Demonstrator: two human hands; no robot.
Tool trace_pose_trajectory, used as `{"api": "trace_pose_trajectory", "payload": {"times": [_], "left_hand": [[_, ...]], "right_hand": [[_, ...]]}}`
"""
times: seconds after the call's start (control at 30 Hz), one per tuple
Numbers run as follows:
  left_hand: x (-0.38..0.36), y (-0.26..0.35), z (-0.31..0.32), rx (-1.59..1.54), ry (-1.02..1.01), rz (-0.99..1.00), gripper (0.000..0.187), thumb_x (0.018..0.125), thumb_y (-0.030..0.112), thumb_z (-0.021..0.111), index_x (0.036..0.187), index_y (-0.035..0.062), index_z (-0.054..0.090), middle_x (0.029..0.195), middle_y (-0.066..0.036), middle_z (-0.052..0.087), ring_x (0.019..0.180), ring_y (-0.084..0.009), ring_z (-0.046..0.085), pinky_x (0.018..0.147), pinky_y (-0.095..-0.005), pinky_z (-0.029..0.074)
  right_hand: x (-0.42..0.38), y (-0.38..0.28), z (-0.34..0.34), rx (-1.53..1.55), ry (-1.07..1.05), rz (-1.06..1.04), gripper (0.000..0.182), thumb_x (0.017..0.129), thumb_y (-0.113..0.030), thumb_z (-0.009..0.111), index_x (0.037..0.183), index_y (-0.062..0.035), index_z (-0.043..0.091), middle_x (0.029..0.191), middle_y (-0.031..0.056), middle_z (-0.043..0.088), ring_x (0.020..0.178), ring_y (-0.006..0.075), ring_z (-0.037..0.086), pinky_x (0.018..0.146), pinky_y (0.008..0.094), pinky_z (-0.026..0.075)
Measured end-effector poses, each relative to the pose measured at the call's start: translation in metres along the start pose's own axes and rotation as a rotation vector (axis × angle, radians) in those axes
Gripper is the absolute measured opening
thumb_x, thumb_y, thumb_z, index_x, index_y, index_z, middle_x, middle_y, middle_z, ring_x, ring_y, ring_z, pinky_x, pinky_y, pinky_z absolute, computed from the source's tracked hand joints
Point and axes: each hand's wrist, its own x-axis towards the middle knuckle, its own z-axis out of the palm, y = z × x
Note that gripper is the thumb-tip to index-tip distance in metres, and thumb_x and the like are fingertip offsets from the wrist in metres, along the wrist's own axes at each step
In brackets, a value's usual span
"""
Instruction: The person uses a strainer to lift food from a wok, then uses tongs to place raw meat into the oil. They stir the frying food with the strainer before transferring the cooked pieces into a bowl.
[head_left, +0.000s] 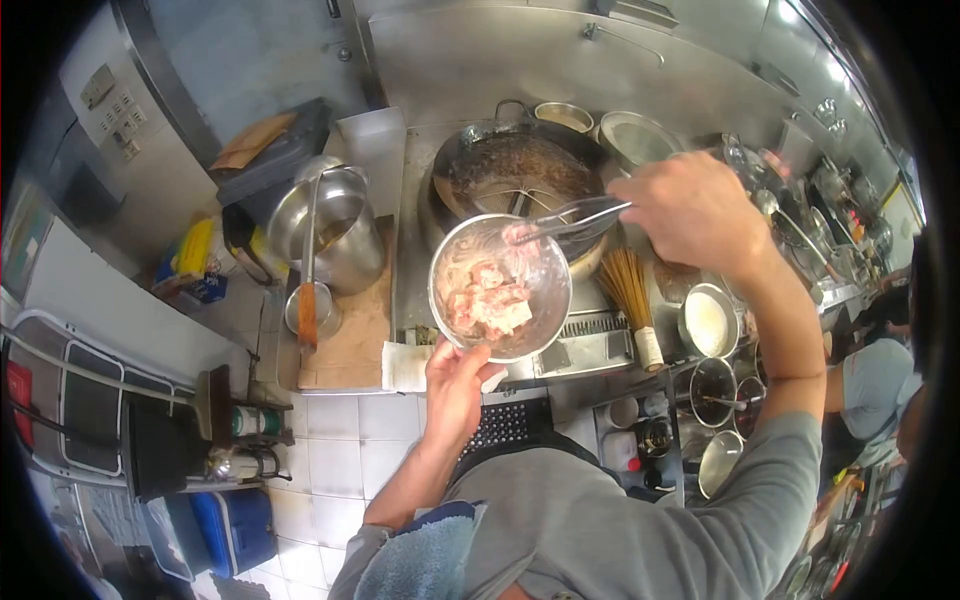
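Observation:
My left hand point(457, 392) grips the near rim of a metal mixing bowl point(548, 330), thumb on the edge. Pale pink pieces of raw, coated meat point(488, 303) lie in the bowl. My right hand point(692, 208) is closed around metal tongs point(590, 214). The tongs' tips reach over the bowl's far right side, at a piece of meat point(517, 234) there. Behind the bowl sits a large dark wok point(470, 165), with a wire rack or spider-like metal piece point(522, 196) inside it, partly hidden by the bowl.
A tall steel pot point(352, 250) stands left on a cardboard-covered counter point(350, 340), with a wooden-handled ladle point(309, 300) across it. A bamboo brush point(630, 300) leans right of the wok. Bowls point(708, 322) line the right side, where another person point(870, 390) stands.

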Motion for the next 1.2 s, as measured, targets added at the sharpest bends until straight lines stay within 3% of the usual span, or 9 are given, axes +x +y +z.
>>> {"api": "trace_pose_trajectory", "payload": {"times": [0.13,0.37,0.6,0.67,0.8,0.9,0.97,1.07,1.2], "left_hand": [[0.011,0.001,0.008,-0.072,0.013,0.003,0.022,0.088,0.000,0.053,0.109,0.0012,0.058,0.114,-0.010,0.061,0.104,-0.0205,0.061,0.086,-0.0384,0.055],[0.020,0.002,0.008,-0.111,0.067,-0.024,0.034,0.086,0.001,0.051,0.120,-0.0011,0.050,0.117,-0.014,0.058,0.106,-0.0224,0.059,0.089,-0.0421,0.054],[0.004,0.005,0.006,-0.096,0.119,-0.059,0.039,0.086,0.004,0.049,0.125,0.0009,0.049,0.122,-0.012,0.056,0.110,-0.0246,0.057,0.092,-0.0440,0.051],[-0.001,0.007,0.001,-0.087,0.112,-0.043,0.040,0.086,0.004,0.049,0.125,0.0007,0.049,0.122,-0.013,0.056,0.110,-0.0247,0.057,0.091,-0.0439,0.051],[-0.014,0.016,-0.003,-0.060,0.142,-0.021,0.039,0.086,0.003,0.049,0.125,0.0004,0.049,0.122,-0.014,0.057,0.110,-0.0251,0.058,0.091,-0.0441,0.051],[-0.013,0.015,-0.016,-0.058,0.145,-0.010,0.038,0.087,0.003,0.050,0.125,0.0001,0.050,0.120,-0.014,0.058,0.109,-0.0249,0.059,0.090,-0.0431,0.052],[-0.012,0.016,-0.017,-0.040,0.103,0.006,0.035,0.088,0.003,0.050,0.123,-0.0004,0.052,0.117,-0.014,0.060,0.107,-0.0244,0.060,0.090,-0.0418,0.052],[-0.011,0.018,-0.015,0.014,0.047,0.026,0.029,0.089,0.001,0.050,0.118,-0.0012,0.054,0.114,-0.013,0.061,0.102,-0.0228,0.062,0.087,-0.0388,0.055],[-0.007,0.012,-0.011,0.038,-0.047,0.022,0.019,0.089,0.000,0.052,0.107,0.0000,0.058,0.110,-0.012,0.062,0.098,-0.0210,0.064,0.083,-0.0370,0.057]], "right_hand": [[0.012,0.011,0.023,0.009,-0.131,-0.007,0.015,0.082,-0.021,0.064,0.092,-0.0106,0.070,0.078,0.0118,0.067,0.078,0.0309,0.065,0.070,0.0432,0.052],[0.026,0.086,0.029,0.082,0.177,0.361,0.020,0.081,-0.024,0.064,0.095,-0.0107,0.071,0.083,0.0164,0.068,0.082,0.0344,0.066,0.075,0.0423,0.053],[0.078,0.118,0.207,0.002,-0.332,0.529,0.027,0.075,-0.019,0.060,0.098,-0.0087,0.071,0.102,0.0131,0.069,0.098,0.0278,0.066,0.084,0.0379,0.053],[0.074,0.127,0.242,-0.012,-0.279,0.546,0.029,0.076,-0.021,0.059,0.100,-0.0081,0.071,0.103,0.0144,0.069,0.098,0.0286,0.066,0.084,0.0388,0.053],[0.064,0.125,0.175,0.144,-0.193,0.734,0.029,0.078,-0.022,0.060,0.099,-0.0043,0.070,0.099,0.0187,0.068,0.096,0.0341,0.066,0.083,0.0444,0.053],[0.041,0.106,0.103,0.157,0.135,0.525,0.027,0.084,-0.025,0.061,0.097,-0.0029,0.069,0.090,0.0202,0.068,0.088,0.0348,0.065,0.079,0.0445,0.051],[0.024,0.060,0.038,0.302,0.081,0.387,0.024,0.084,-0.022,0.062,0.097,-0.0024,0.069,0.090,0.0191,0.068,0.086,0.0341,0.065,0.078,0.0440,0.050],[0.005,0.009,0.030,0.330,0.141,-0.030,0.026,0.082,-0.022,0.066,0.099,-0.0029,0.068,0.087,0.0169,0.068,0.084,0.0337,0.065,0.077,0.0433,0.051],[0.012,-0.038,0.047,0.041,-0.211,-0.018,0.022,0.079,-0.022,0.067,0.096,-0.0081,0.068,0.078,0.0132,0.066,0.081,0.0315,0.065,0.071,0.0412,0.052]]}}
